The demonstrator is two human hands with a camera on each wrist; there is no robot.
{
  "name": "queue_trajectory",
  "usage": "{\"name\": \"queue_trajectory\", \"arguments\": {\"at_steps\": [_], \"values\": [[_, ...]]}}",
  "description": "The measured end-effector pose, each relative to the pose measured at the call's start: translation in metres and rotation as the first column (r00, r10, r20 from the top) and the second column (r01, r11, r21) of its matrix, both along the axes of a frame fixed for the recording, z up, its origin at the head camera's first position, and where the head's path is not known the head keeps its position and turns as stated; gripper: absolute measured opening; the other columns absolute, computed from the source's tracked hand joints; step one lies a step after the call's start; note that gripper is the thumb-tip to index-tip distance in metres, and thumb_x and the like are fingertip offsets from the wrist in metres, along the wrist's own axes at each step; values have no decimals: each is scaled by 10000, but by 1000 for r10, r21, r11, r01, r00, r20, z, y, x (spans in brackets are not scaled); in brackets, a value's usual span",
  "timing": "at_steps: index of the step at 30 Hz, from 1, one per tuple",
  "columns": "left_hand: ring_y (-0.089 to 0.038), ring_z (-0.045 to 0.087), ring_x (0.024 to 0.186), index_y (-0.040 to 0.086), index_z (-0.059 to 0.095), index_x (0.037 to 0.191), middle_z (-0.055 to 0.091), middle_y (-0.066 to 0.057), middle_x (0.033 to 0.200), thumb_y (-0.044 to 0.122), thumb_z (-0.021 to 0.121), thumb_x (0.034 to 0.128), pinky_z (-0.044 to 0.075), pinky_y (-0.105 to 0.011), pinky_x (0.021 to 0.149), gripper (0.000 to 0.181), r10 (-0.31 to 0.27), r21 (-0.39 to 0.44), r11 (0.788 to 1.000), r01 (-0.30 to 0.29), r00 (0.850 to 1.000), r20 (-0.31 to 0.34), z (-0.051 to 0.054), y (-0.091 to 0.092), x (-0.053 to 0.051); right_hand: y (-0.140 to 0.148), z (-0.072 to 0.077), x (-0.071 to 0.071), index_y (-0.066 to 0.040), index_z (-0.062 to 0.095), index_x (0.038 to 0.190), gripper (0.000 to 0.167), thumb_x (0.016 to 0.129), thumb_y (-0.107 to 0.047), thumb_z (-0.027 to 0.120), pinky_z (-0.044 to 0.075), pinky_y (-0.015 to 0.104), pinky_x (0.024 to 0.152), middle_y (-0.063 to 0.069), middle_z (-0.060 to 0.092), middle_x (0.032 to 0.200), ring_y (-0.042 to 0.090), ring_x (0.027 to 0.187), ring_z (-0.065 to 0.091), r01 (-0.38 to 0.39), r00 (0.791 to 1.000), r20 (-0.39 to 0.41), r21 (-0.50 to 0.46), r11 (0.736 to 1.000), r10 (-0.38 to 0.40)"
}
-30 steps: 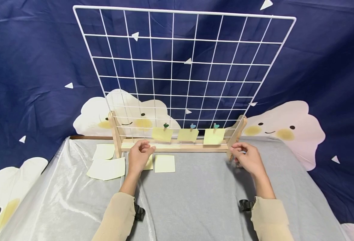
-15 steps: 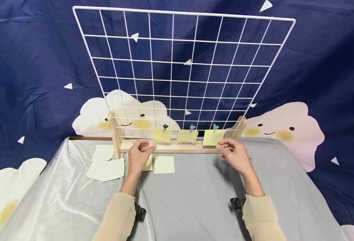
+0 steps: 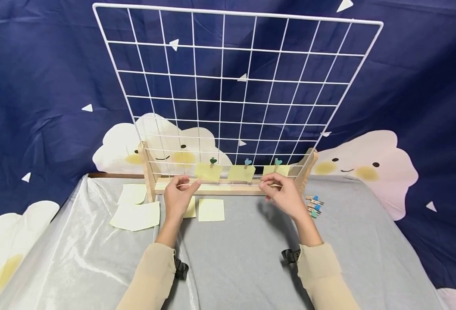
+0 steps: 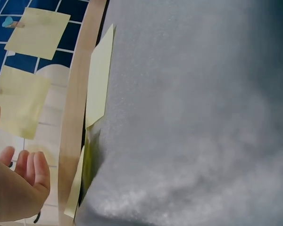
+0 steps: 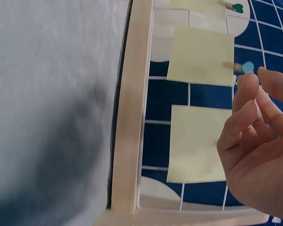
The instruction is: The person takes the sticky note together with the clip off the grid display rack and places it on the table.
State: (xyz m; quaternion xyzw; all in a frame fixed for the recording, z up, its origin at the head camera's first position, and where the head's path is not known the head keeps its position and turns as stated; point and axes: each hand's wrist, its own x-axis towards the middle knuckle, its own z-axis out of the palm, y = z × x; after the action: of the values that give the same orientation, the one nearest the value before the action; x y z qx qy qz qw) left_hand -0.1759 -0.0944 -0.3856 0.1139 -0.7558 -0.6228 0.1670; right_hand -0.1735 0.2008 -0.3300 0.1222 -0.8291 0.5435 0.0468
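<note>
Three yellow notes (image 3: 208, 172) hang in a row low on the white wire grid (image 3: 221, 103), each under a heart-topped clip (image 3: 248, 162). My left hand (image 3: 178, 198) hovers left of the leftmost note; its thumb and bent fingers stand apart, nothing visible between them in the left wrist view. My right hand (image 3: 286, 198) is before the rightmost note, partly covering it. In the right wrist view its fingers (image 5: 243, 117) are loosely bent near the middle note's blue clip (image 5: 247, 67), and I see nothing held. Loose notes (image 3: 211, 210) lie before the wooden base.
More loose notes (image 3: 138, 216) lie on the grey cloth (image 3: 247, 258) at the left. Several small clips (image 3: 315, 207) lie right of the wooden stand (image 3: 307, 170). A blue cloth with clouds hangs behind the grid.
My right hand has moved left from beside the stand's right foot to the front of the rightmost note, uncovering the loose clips. My left hand has barely moved.
</note>
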Motion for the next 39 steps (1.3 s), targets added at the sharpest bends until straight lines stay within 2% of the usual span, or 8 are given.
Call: {"name": "queue_trajectory", "arguments": {"at_steps": [9, 14, 18, 23, 26, 30, 35, 39], "values": [[-259, 643, 991, 23, 678, 1210, 682, -122, 1160, 269, 859, 825, 495, -323, 808, 491, -11, 34, 999, 12, 1000, -29, 2, 2, -3, -21, 2, -7, 44, 693, 1138, 242, 937, -87, 725, 558, 315, 575, 157, 699, 952, 222, 594, 653, -34, 997, -71, 30, 999, 36], [-241, 642, 973, 18, 667, 1235, 672, -124, 1183, 306, 862, 824, 494, -277, 759, 538, -24, 44, 999, 26, 999, -39, 1, 3, -2, -31, 0, -11, 57, 687, 1160, 273, 919, -61, 738, 577, 326, 584, 161, 699, 948, 345, 634, 662, -47, 996, -73, 7, 999, 47], [-213, 649, 921, 16, 669, 1236, 671, -131, 1185, 275, 866, 821, 484, -218, 694, 527, -10, 50, 999, 12, 999, -44, 1, 4, -3, -41, 0, -14, 71, 689, 1159, 284, 903, -37, 750, 584, 373, 569, 192, 701, 942, 341, 615, 657, -63, 992, -109, -8, 998, 62], [-180, 679, 865, 7, 676, 1228, 688, -110, 1188, 225, 857, 814, 498, -206, 651, 501, 25, 53, 998, -22, 998, -55, 1, 6, -6, -53, 0, -18, 56, 707, 1140, 268, 891, -31, 759, 551, 281, 530, 184, 705, 920, 292, 582, 633, -72, 984, -163, 4, 997, 72], [-204, 705, 884, 11, 679, 1230, 693, -94, 1199, 227, 854, 815, 512, -220, 657, 499, 34, 42, 999, -31, 998, -58, 2, 6, -6, -62, 2, -20, 33, 720, 1132, 253, 891, -34, 757, 515, 236, 501, 151, 706, 900, 358, 575, 639, -68, 980, -185, 17, 998, 70], [-191, 711, 865, 14, 676, 1235, 686, -104, 1219, 227, 854, 827, 504, -202, 648, 494, 31, 35, 999, -29, 998, -56, 4, 7, -6, -73, 5, -22, 31, 715, 1139, 254, 901, -51, 751, 497, 240, 482, 125, 704, 896, 452, 601, 644, -80, 976, -201, 14, 997, 81], [-154, 705, 821, 27, 676, 1242, 678, -95, 1236, 212, 848, 834, 483, -174, 618, 480, 30, 24, 999, -29, 999, -45, 5, 8, -7, -85, 7, -27, 11, 722, 1134, 245, 908, -78, 754, 500, 249, 488, 105, 703, 886, 401, 578, 655, -83, 973, -216, 20, 996, 85], [-209, 708, 847, 39, 669, 1262, 670, -90, 1253, 199, 838, 843, 481, -187, 613, 480, 16, 12, 1000, -16, 999, -44, 7, 10, -7, -92, 9, -30, -8, 732, 1139, 248, 909, -97, 753, 491, 239, 476, 95, 708, 878, 395, 579, 670, -73, 971, -226, 35, 997, 79]]}}
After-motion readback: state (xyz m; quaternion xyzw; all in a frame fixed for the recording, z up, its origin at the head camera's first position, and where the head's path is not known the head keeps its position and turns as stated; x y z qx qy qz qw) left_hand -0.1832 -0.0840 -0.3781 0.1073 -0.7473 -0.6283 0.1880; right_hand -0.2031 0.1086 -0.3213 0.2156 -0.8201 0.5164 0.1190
